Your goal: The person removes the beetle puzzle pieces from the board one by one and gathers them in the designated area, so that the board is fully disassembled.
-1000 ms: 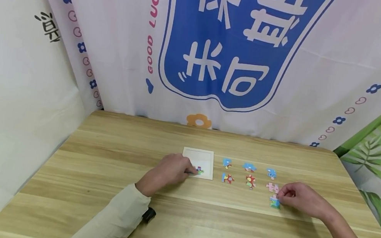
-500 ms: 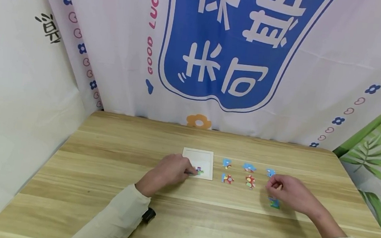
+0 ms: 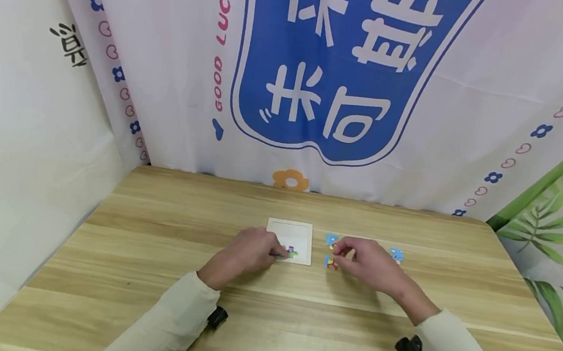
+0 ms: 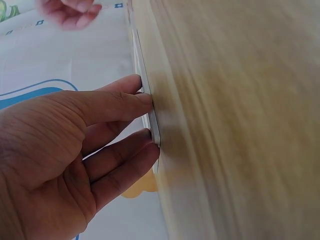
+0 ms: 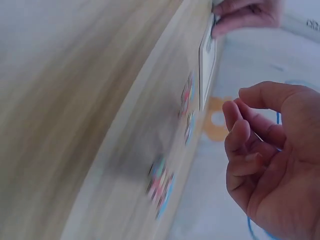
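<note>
A white puzzle board [image 3: 289, 241] lies on the table with a green and purple puzzle piece [image 3: 292, 251] near its lower edge. My left hand [image 3: 248, 250] holds the board's lower left corner; in the left wrist view its thumb and fingers [image 4: 145, 99] meet the edge. Right of the board, my right hand [image 3: 370, 265] hovers with thumb and index finger together, pinching a puzzle piece that the fingers almost wholly hide. Just under its fingertips lie a blue piece [image 3: 331, 238] and a red and blue piece [image 3: 329, 262].
A blue piece [image 3: 397, 255] lies beyond my right hand; other pieces are hidden under that hand in the head view. Loose pieces [image 5: 161, 182] show blurred in the right wrist view. A printed curtain [image 3: 179, 73] hangs behind the wooden table [image 3: 181, 199].
My right hand has moved from the pink piece at the right leftward to beside the board, fingertips pinched. My left hand has stayed at the board's corner.
</note>
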Available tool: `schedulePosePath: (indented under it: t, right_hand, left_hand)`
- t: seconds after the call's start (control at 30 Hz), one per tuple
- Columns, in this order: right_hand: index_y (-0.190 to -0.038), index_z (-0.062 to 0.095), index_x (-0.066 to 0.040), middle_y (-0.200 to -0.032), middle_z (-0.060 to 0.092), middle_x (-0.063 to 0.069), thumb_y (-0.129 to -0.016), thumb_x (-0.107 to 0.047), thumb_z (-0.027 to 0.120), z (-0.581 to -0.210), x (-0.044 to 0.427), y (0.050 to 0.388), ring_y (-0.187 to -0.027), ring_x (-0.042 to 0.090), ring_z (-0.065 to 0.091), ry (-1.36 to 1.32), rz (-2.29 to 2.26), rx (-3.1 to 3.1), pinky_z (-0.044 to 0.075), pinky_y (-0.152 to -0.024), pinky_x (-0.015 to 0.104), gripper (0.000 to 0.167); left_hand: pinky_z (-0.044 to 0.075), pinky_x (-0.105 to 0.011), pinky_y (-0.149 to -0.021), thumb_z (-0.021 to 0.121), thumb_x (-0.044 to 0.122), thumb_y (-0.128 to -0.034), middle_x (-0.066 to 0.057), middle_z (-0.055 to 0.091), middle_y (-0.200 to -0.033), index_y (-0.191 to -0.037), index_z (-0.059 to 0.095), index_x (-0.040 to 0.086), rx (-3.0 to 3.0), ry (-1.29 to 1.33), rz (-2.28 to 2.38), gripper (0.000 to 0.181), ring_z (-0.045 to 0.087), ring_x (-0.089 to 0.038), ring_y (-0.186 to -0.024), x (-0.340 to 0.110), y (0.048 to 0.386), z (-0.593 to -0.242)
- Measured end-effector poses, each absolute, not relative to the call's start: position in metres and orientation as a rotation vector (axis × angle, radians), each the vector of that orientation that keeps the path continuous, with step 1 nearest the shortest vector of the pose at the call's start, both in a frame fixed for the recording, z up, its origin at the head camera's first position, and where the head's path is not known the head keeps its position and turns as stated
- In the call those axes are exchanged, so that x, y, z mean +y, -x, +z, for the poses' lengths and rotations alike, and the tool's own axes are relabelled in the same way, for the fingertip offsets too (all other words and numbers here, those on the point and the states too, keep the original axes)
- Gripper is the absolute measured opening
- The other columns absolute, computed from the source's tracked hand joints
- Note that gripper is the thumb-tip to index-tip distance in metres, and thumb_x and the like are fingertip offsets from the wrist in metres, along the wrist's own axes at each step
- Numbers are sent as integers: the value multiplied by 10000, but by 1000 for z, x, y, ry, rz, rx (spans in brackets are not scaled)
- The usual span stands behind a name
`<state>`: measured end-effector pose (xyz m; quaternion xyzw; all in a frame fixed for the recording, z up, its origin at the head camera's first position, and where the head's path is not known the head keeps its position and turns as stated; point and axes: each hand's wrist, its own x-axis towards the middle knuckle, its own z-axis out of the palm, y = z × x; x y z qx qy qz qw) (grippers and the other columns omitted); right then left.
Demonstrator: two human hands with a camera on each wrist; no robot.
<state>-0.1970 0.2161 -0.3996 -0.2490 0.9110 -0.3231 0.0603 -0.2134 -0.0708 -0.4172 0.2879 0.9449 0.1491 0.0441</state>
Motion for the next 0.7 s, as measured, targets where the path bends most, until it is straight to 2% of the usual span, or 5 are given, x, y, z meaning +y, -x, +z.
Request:
schedulePosePath:
  t: [0.17,0.33,0.6,0.7]
  right_hand:
    - [-1058,718,-29,-942,704,10,-990,-70,658,-403,191,210,-581,70,581,810,-932,2763,503,-601,291,99]
    - [-1105,724,-36,-948,700,-26,-981,-84,660,-405,175,222,-539,54,559,829,-836,2809,518,-730,335,148]
    - [-1220,696,-37,-960,708,-48,-972,-126,721,-411,158,233,-773,80,601,824,-758,2804,517,-777,360,265]
    - [-1208,702,-45,-967,712,-46,-960,-132,735,-414,153,235,-848,102,630,831,-750,2791,522,-823,373,265]
  left_hand:
    - [282,-263,-544,746,62,-946,1,747,-1168,-1105,824,258,2875,-873,448,264,299,-116,-560,-71,215,-416]
    - [292,-266,-542,754,70,-943,-15,752,-1152,-1100,825,241,2859,-883,463,243,304,-119,-560,-72,215,-418]
    - [278,-269,-543,757,64,-939,-31,763,-1106,-1107,821,235,2864,-919,469,248,283,-113,-568,-73,217,-418]
    - [259,-272,-543,754,58,-938,-37,773,-971,-1114,818,240,2867,-924,476,261,254,-116,-565,-73,217,-417]
